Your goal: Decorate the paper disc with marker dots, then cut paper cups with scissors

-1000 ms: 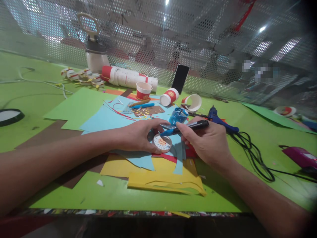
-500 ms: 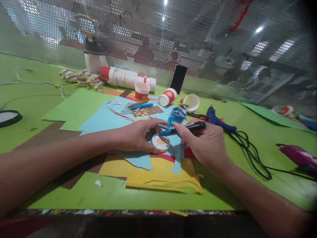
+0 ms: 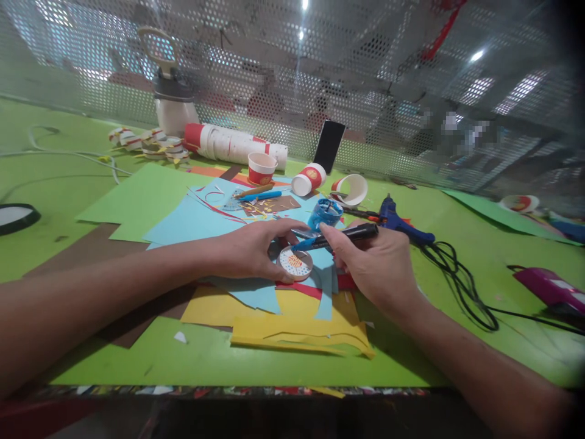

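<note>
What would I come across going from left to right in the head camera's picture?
Dark-rimmed round thing, bottle, left hand, small patterned disc, right hand, coiled black cord, pink object.

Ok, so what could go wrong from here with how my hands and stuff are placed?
The blue-stained jar stands right by your right hand, so a bump might tip it. The pen has its blue tip close to your left hand, so a slip could mark your fingers or the round dotted piece. The black cord might snag your right forearm.
</note>
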A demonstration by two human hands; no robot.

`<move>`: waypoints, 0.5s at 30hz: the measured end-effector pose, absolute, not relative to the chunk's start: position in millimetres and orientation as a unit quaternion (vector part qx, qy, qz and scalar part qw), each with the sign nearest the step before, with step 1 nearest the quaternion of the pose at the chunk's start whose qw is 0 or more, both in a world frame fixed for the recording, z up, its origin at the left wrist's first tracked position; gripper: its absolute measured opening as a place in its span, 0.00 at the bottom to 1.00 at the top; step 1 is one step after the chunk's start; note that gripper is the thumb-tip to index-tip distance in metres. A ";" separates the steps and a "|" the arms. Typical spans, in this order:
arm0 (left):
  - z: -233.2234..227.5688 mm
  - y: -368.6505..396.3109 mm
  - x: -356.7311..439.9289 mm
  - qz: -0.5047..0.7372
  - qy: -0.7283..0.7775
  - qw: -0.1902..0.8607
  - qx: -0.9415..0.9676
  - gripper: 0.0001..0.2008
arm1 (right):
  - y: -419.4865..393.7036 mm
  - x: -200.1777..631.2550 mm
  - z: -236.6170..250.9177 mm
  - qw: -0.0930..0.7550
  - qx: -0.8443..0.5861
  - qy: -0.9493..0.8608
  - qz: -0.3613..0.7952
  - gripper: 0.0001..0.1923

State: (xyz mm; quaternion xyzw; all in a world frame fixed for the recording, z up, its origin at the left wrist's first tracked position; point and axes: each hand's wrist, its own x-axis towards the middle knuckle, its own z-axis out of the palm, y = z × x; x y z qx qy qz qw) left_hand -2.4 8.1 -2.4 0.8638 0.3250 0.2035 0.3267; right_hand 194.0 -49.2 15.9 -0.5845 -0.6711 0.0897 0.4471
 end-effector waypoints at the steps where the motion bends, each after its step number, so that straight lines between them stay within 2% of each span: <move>1: -2.4 8.1 -2.3 0.202 0.325 0.329 0.863 0.39 | -49.0 193.9 15.8 0.446 -0.584 -0.672 0.090 0.25; 7: -2.8 8.5 -2.6 0.202 0.323 0.329 0.864 0.41 | -49.2 194.8 17.3 0.452 -0.582 -0.667 0.110 0.23; 13: -1.6 7.4 -2.9 0.196 0.322 0.344 0.860 0.40 | -55.2 198.0 27.9 0.542 -0.538 -0.635 0.117 0.23; 15: -1.5 6.8 -3.0 0.199 0.325 0.345 0.858 0.40 | -54.4 199.8 28.2 0.544 -0.526 -0.643 0.119 0.22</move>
